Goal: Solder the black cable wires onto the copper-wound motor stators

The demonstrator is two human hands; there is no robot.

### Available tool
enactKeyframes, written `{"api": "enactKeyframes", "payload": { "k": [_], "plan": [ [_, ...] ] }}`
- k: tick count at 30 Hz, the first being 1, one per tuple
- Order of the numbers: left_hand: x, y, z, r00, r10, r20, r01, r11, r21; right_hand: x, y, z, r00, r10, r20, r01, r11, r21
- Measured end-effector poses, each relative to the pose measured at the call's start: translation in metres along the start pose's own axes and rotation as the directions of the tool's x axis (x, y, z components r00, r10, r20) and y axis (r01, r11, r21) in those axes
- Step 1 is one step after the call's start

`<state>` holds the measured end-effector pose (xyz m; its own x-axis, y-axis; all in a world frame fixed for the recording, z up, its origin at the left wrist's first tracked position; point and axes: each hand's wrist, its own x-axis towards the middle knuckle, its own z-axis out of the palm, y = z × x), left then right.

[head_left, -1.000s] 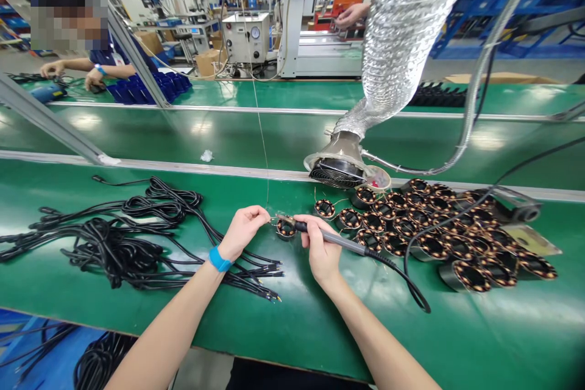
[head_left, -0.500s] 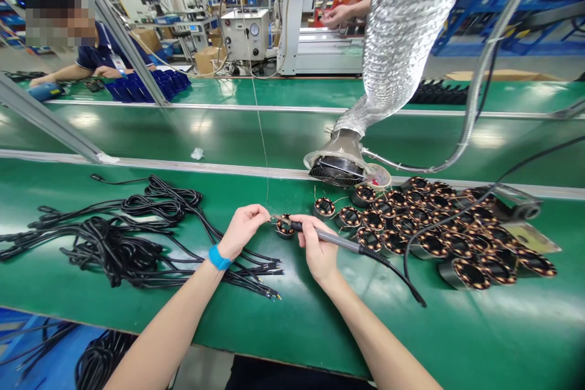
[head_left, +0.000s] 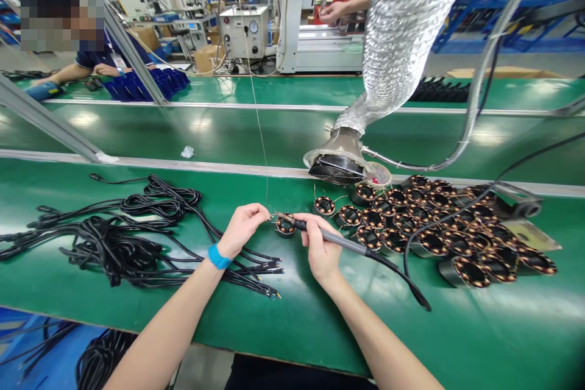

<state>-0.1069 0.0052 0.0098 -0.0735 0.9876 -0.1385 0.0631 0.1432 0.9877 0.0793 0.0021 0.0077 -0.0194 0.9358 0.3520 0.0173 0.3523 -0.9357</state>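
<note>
My right hand [head_left: 322, 247] grips a grey and black soldering iron [head_left: 338, 239] like a pen, its tip pointing left over a small motor stator [head_left: 286, 225] with copper windings. Thin solder wire [head_left: 264, 152] hangs from above and runs down to my left hand [head_left: 249, 222], which is closed in a pinch just left of the iron's tip. A fine lead from the stator also reaches toward those fingertips; the exact contact is too small to make out. A blue band [head_left: 219, 257] circles my left wrist.
Black cables [head_left: 114, 250] lie bundled on the left, stripped ends near my left wrist. Many stators [head_left: 461, 244] stand on the right. A fume-extraction duct [head_left: 402, 30] with a fan hood [head_left: 338, 158] hangs ahead. A co-worker [head_left: 98, 58] sits across the line.
My right hand and the soldering iron have shifted slightly right. My left hand stays nearly in place. A crumpled clear scrap on the far green strip has moved a little left.
</note>
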Motion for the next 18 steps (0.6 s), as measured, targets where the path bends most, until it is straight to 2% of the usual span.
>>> {"api": "enactKeyframes", "payload": {
  "k": [18],
  "plan": [
    [0.0011, -0.0014, -0.0013, 1.0, -0.015, 0.012, 0.015, 1.0, -0.024, 0.0, 0.0001, 0.0026, 1.0, 0.006, -0.016, -0.006, 1.0, -0.009]
  ]
}}
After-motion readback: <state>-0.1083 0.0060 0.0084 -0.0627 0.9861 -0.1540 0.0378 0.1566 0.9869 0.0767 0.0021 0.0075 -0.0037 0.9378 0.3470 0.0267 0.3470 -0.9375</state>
